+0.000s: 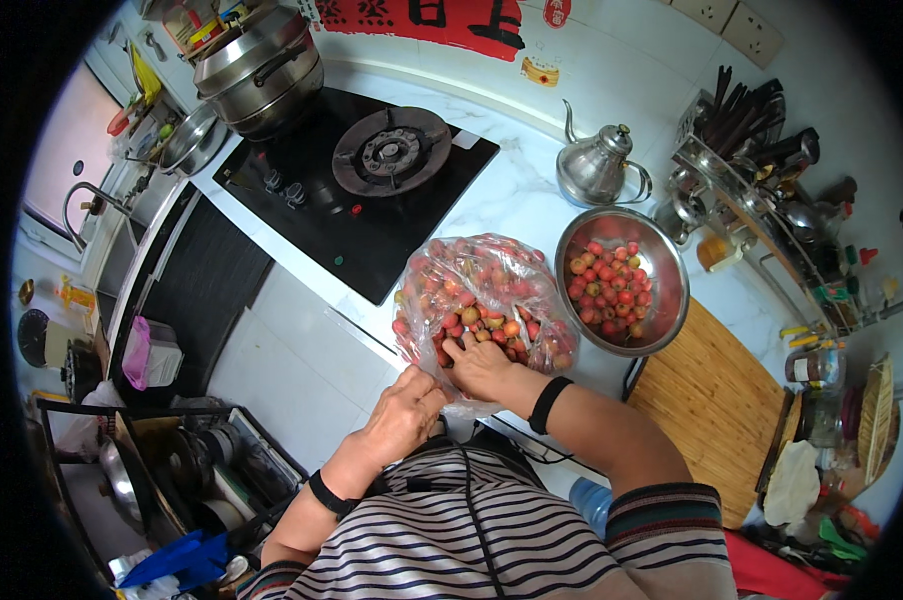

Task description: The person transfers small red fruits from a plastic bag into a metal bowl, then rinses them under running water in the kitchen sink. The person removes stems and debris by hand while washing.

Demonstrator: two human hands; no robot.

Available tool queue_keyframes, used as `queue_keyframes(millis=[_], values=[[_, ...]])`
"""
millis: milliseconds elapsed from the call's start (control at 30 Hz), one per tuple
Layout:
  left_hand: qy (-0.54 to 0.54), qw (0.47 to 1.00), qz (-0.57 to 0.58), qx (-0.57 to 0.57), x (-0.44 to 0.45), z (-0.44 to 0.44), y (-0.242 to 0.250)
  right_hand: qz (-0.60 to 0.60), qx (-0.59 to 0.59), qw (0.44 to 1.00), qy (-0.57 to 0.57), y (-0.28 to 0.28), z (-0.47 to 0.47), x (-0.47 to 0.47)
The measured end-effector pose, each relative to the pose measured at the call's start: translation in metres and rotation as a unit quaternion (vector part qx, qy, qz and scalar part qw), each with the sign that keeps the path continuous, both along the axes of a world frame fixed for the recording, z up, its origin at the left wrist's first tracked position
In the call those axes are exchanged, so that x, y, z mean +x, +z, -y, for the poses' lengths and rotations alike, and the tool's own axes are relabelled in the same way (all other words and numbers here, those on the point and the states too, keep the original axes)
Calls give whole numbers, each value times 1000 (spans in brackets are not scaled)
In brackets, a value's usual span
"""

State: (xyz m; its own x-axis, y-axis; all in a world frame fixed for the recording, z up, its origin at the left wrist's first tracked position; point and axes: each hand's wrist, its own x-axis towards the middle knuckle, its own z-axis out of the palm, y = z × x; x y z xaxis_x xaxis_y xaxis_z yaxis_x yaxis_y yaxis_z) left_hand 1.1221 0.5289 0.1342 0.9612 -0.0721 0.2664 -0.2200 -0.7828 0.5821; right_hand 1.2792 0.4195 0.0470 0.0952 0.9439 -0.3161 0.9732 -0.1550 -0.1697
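A clear plastic bag (489, 262) full of small red fruits lies on the marble-patterned counter, its mouth facing me. My left hand (409, 409) pinches the bag's edge at its near left side. Inside the mouth is my right hand (481, 367), its fingertips among the fruits (496, 326); whether they grip one is hidden. Just right of the bag, a stainless steel bowl (680, 300) holds more of the red fruits (609, 289) at its bottom.
Left of the bag is a black gas hob (309, 217) with a large steel steamer pot (260, 82). A metal gooseneck kettle (598, 169) stands behind the bowl. A bamboo cutting board (703, 405) lies at the right, near a rack (759, 210) of utensils and jars.
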Motion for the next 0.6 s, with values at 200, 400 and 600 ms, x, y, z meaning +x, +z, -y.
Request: queue_keyframes(millis=[200, 400, 600], values=[[5, 1000, -13, 3, 2, 2, 1, -30, 5, 995, -96, 3, 4, -15], [10, 1000, 1, 7, 0, 2, 1, -32, -40, 996, -70, 12, 2, -11], [14, 1000, 12, 1, 6, 2, 4, -62, 80, 990, -94, 31, 18, 8]])
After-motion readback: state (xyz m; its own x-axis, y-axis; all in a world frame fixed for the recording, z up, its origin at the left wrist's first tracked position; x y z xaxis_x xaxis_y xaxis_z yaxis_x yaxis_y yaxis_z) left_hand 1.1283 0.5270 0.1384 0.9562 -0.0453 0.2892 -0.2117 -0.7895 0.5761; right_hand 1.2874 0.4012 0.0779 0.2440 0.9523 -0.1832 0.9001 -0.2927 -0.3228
